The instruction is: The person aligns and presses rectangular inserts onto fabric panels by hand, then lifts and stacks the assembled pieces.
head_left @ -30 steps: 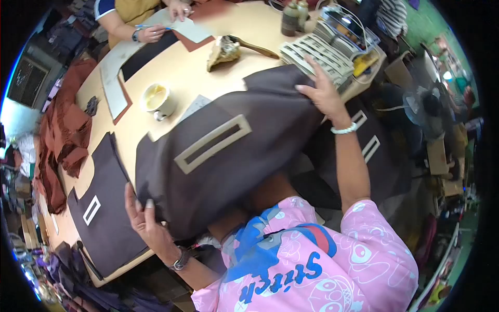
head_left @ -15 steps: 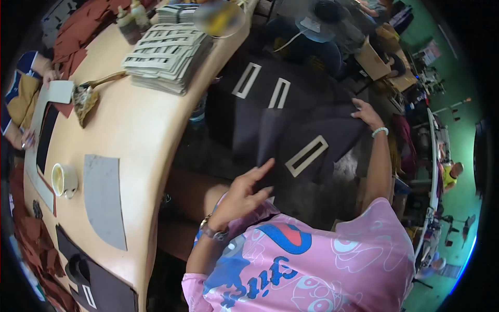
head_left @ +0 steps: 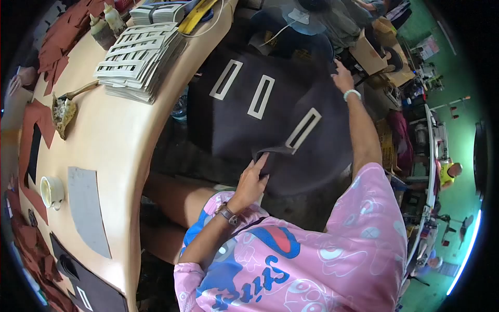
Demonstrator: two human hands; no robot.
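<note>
head cam | dark panel [head_left: 317,166] swung clear of the table [head_left: 125,130], now over the other dark pieces [head_left: 234,117], so basically joining that pile | left hand [head_left: 250,183] index at lifted edge, thumb spread; right hand [head_left: 343,79] by far edge; can't tell if either's gripping

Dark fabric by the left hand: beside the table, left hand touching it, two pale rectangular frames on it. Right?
Not two: the head view shows three pale rectangular frames. The rest stands: the dark fabric is beside the table, with the left hand touching it.
</note>
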